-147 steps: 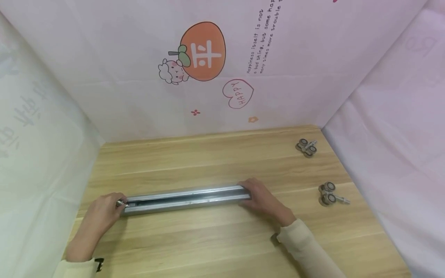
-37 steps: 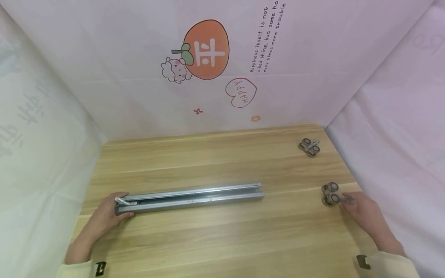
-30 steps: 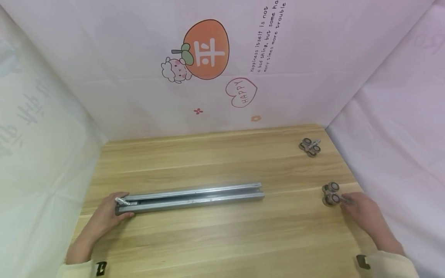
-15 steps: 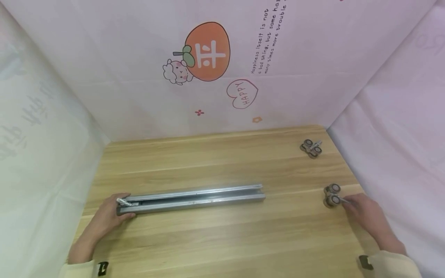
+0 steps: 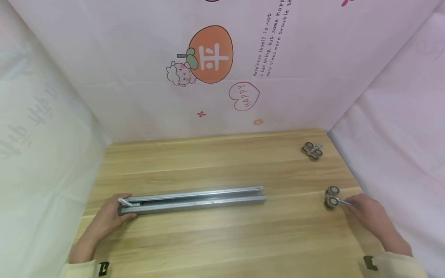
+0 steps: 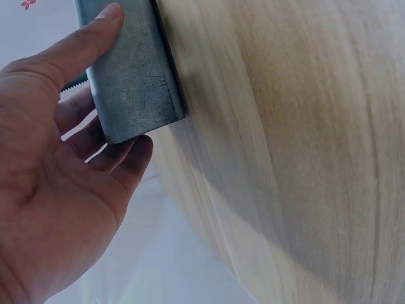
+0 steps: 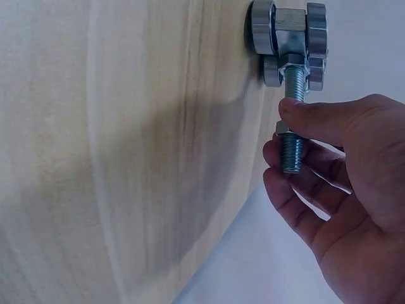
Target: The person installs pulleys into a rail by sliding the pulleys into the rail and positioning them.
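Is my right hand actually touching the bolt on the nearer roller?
Touching. The right wrist view shows the right hand pinching the bolt, its thumb lying across the threads.

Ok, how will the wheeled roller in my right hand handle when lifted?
The roller looks mostly metal, so probably rigid and heavy for its size. Its wheels may spin; pinched by its threaded bolt, it could tip wheels-down.

Pale cloth (image 5: 132, 85), printed with orange fruit (image 5: 205, 71), sheep (image 5: 179, 74) and heart (image 5: 240, 102), backs the far edge of the table (image 5: 201, 166); side cloths (image 5: 403, 131) flank its left and right.
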`<state>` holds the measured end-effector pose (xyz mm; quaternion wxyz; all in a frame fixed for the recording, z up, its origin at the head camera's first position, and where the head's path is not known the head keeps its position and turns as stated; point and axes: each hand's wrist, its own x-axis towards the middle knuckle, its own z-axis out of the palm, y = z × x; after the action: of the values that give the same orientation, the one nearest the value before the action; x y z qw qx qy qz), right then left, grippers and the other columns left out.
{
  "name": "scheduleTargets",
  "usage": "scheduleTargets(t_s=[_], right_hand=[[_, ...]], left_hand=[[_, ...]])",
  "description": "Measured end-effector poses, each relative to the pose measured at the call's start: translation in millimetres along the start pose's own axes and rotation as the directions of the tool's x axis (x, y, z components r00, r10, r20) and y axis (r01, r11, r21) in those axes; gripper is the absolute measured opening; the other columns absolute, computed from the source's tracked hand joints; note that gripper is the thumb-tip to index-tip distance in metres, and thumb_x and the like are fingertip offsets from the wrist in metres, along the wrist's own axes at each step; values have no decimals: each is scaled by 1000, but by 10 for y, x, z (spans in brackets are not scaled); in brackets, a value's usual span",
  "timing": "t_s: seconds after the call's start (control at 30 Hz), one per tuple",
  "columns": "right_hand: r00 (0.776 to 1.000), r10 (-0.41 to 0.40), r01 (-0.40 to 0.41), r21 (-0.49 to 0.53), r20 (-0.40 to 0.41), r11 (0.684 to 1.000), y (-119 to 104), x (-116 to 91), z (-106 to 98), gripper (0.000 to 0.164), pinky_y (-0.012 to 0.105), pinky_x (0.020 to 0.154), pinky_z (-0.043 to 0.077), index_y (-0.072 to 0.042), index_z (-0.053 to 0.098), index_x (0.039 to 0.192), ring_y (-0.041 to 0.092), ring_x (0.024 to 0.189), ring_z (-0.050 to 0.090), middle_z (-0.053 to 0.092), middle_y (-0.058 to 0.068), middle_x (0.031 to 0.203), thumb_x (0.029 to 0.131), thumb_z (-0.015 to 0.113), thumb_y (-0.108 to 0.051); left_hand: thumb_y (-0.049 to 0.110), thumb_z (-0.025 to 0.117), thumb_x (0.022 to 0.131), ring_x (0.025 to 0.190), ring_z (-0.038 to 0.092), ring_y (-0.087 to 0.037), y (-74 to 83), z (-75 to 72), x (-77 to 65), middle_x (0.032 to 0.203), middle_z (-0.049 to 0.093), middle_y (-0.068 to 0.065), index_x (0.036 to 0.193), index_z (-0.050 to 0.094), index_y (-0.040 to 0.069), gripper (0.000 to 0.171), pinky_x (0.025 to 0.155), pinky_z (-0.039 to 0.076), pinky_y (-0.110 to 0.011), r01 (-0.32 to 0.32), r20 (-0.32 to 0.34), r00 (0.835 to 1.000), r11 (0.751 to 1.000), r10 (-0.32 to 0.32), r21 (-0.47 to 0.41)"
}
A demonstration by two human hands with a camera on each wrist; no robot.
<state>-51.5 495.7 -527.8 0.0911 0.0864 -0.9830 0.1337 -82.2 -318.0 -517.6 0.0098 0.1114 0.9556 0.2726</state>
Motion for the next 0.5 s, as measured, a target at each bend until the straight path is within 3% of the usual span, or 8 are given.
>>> scheduleTargets(t_s=[0.5], right_hand=[[997, -77, 77, -29, 9, 997, -262, 221, -241, 13, 55, 63, 56, -3, 73, 81, 30, 70, 63, 69, 9, 77, 70, 79, -6]], left_hand=[[23, 84, 71, 117, 48, -55, 12, -5, -1, 128, 53, -38, 131, 53, -10, 75, 100, 40, -67, 55, 44, 997, 998, -55, 14]])
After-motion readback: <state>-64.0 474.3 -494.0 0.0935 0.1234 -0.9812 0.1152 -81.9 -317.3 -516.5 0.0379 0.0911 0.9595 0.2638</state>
